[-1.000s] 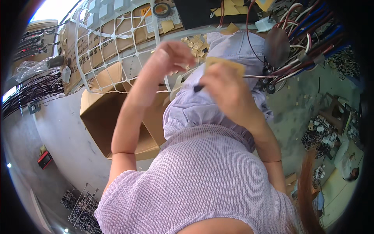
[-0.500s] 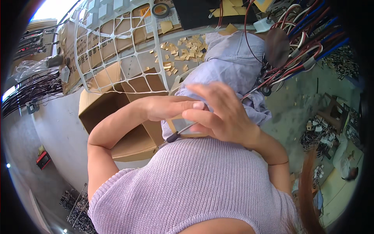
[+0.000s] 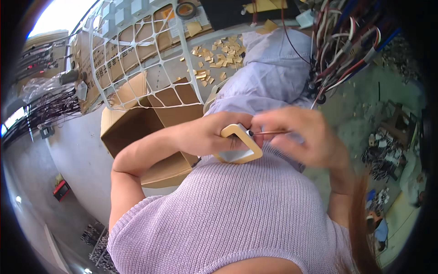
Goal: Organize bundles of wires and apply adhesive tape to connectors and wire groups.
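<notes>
In front of my chest, my left hand (image 3: 207,133) is closed around a small squarish housing (image 3: 256,153) with a tan rim and a pale grey-white hollow inside. Its hollow face is turned toward me, and some of my fingers reach into it. A small black grommet (image 3: 250,133) sits at the housing's right-hand side. From there a thin reddish-brown wire (image 3: 271,133) runs to my right hand (image 3: 303,137), whose fingers are bent round it. Motion blurs the right hand, and its exact grip is partly hidden.
An open cardboard box (image 3: 157,121) stands left of my lap, below a white net-like rack (image 3: 137,59). Small tan pieces (image 3: 223,55) lie scattered ahead, near a tape roll (image 3: 186,10). Lavender cloth (image 3: 269,73) covers my lap. Bundled wires (image 3: 342,50) hang at the upper right.
The housing has turned so its hollow face shows, and its grommet has swung from the lower left to the right. My right hand has moved right, away from the left, drawing the wire out straight.
</notes>
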Tool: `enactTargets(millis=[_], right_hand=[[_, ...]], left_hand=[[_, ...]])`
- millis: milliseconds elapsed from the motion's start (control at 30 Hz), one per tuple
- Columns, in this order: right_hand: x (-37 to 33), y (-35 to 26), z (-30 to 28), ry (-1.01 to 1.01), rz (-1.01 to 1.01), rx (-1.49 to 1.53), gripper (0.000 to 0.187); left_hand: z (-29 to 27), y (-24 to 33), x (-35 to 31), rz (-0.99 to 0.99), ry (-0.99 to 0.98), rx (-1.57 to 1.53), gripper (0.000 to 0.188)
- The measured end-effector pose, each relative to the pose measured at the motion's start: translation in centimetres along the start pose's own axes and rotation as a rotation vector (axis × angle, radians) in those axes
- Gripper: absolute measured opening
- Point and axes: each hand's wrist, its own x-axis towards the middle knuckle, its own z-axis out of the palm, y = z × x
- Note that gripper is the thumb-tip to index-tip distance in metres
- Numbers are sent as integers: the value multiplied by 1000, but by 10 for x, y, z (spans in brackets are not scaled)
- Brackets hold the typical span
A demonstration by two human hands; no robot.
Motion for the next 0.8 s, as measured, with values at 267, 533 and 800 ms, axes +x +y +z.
enactTargets(millis=[267,533,800], right_hand=[[-21,-3,19,84,-48,-55,14],[-28,-8,29,204,65,-128,14],[-15,-11,29,221,-13,-145,11]], left_hand=[[26,-2,6,-50,-32,-79,29],[40,-8,5,64,61,-33,28],[39,-9,2,7,13,-103,27]])
